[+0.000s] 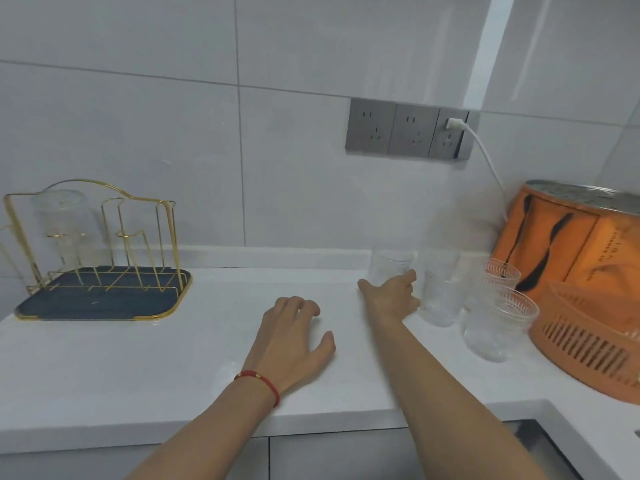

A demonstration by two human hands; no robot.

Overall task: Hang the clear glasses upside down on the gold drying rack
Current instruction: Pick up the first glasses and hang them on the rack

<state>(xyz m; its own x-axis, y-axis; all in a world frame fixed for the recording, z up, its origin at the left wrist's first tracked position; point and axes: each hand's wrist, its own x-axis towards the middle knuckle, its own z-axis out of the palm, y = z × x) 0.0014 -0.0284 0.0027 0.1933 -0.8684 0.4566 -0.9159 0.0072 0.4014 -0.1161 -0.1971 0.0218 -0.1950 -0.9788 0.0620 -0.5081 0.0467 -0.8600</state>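
At the counter's right, the right hand [393,295] half-wraps a clear tumbler [388,267]; crowded neighbouring glasses [440,289] could topple. The left hand [294,336] rests open, empty.

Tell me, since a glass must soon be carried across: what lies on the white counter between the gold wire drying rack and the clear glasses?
Only the left hand, resting flat on the white counter; otherwise the head view shows it bare.
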